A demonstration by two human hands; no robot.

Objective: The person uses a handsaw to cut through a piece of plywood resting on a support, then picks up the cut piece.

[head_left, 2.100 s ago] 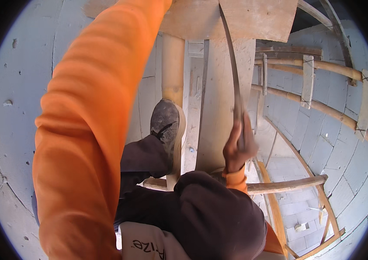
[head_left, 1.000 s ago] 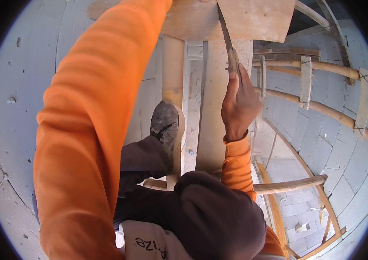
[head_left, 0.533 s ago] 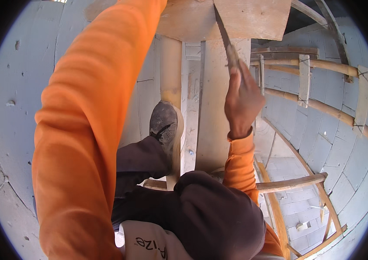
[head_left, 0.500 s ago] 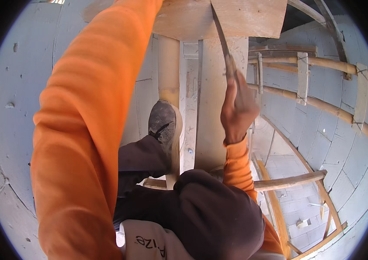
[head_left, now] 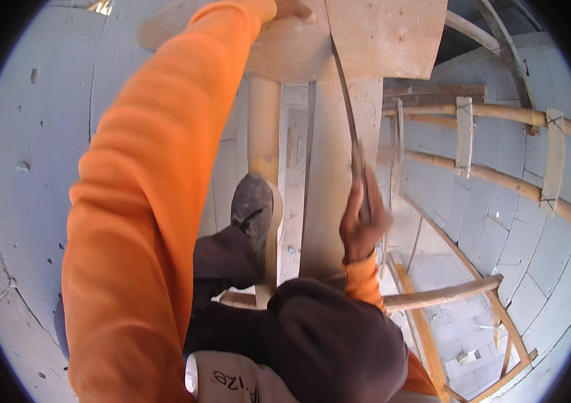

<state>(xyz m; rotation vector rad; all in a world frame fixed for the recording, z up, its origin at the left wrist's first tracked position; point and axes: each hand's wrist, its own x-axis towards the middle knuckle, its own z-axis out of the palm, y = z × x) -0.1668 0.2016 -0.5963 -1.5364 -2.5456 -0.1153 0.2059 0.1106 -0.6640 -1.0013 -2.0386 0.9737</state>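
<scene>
A handsaw is gripped by its handle in my right hand, fingers wrapped around it and slightly blurred. Its narrow blade points away from me, the far end in a dark cut line in the plywood sheet. My left hand lies on top of this sheet, left of the cut, with its visible fingers stretched out flat; the picture's upper edge cuts off part of it. Under the sheet runs a wide pale plank, below the saw.
My shoe rests on a round pole left of the plank. Bamboo rails tied with short wooden slats run along the block wall on the right. Lower right, a wooden frame stands above a floor far below.
My right hand has drawn the saw back toward me, and more of its blade shows below the sheet's edge. The view has shifted, bringing my left hand into sight on the plywood.
</scene>
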